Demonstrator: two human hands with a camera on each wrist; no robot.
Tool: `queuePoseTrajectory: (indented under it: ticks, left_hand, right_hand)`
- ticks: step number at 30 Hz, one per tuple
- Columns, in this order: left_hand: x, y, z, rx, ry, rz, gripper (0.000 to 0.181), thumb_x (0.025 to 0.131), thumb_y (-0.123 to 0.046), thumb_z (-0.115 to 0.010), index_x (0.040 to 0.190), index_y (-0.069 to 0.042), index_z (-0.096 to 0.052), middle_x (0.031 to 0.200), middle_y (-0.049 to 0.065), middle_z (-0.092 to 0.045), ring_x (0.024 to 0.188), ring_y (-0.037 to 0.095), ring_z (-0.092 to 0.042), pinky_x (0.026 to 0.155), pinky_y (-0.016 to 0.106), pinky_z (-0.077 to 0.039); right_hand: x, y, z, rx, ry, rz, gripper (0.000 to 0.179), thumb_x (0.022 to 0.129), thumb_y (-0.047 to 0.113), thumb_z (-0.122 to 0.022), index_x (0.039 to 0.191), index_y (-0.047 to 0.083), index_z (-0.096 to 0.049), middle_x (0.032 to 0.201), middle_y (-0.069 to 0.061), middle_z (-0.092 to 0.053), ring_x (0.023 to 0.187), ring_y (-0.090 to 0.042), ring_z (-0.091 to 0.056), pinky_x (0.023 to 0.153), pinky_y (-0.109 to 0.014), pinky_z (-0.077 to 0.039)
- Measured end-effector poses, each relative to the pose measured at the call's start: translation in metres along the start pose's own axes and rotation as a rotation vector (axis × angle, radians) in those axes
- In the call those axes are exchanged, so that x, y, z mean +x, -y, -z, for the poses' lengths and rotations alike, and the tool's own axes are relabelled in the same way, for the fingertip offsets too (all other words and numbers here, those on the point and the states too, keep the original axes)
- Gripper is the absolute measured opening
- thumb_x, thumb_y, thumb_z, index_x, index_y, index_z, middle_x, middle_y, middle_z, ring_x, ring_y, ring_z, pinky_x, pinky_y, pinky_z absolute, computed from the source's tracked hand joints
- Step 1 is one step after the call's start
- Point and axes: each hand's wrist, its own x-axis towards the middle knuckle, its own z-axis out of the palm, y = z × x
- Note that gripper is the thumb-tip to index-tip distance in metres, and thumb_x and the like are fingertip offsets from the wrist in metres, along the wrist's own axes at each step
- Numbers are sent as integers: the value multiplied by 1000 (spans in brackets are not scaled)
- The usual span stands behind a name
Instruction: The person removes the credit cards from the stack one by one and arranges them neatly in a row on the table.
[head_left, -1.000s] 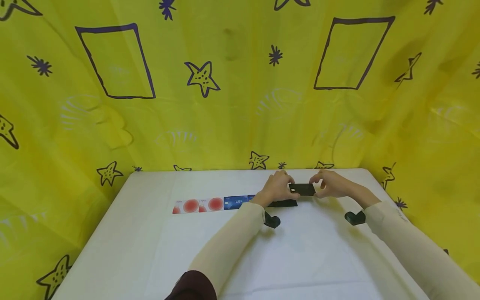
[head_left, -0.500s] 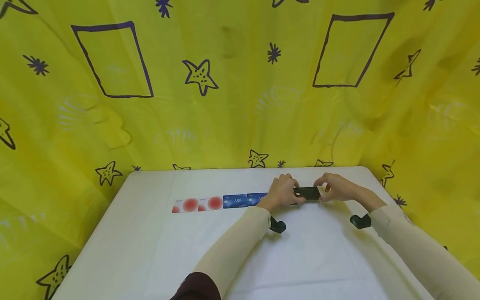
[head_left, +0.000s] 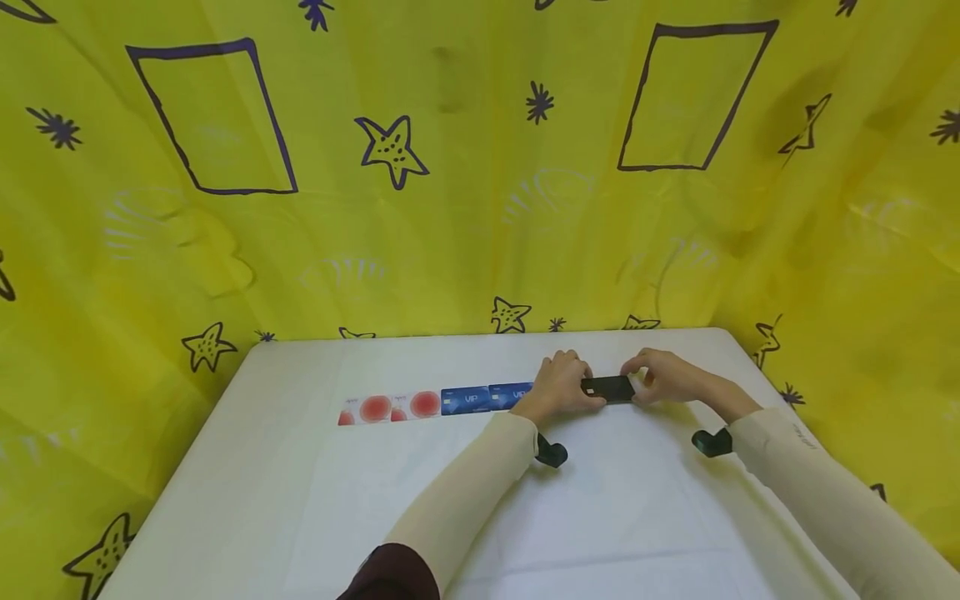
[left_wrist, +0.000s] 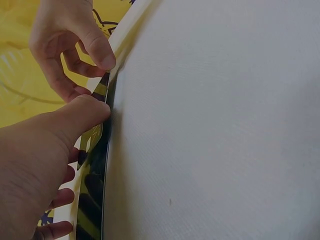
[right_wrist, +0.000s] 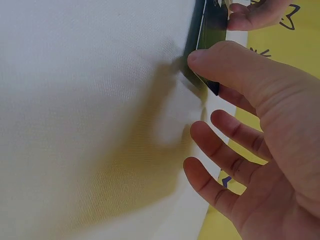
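Observation:
A black bank-style card (head_left: 611, 389) with a small chip is held low over the white table, at the right end of a row of cards. My left hand (head_left: 558, 383) pinches its left end between thumb and fingers. At its other end, my right hand (head_left: 667, 377) pinches the edge, thumb on the near side, as the right wrist view shows; the remaining fingers are spread. Another dark, glossy card (left_wrist: 91, 205) lies under my left hand in the left wrist view; in the head view that hand hides it.
Leftward along the row lie two blue VIP cards (head_left: 465, 401) and two white cards with red circles (head_left: 375, 408). The white table (head_left: 360, 508) meets a yellow patterned curtain (head_left: 450, 225) at its back edge. Dark camera mounts (head_left: 711, 442) hang at both wrists.
Both hands have brought the black card down and nearer, toward the row's right end. The other black card, visible earlier beside the left hand, is now covered in the head view.

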Motion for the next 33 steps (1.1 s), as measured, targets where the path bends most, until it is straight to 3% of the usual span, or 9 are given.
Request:
queuePoseTrajectory:
  ticks: [22, 33]
  left_hand:
    - [-2, 1, 1, 7, 13, 3, 45, 84, -58, -79, 110, -21, -76, 102, -8, -58, 95, 12, -46, 84, 29, -38]
    - [-5, -1, 2, -11, 26, 18, 45, 84, -57, -79, 110, -21, -76, 103, -8, -59, 96, 11, -47, 85, 29, -39]
  right_hand:
    - [0, 1, -3, -14, 3, -19, 45, 83, 12, -84, 123, -1, -70, 114, -16, -64, 91, -25, -60, 81, -40, -52]
    - [-5, 2, -5, 32, 0, -41, 44, 86, 15, -83, 126, 3, -69, 119, -16, -63, 96, -27, -60, 84, -42, -51]
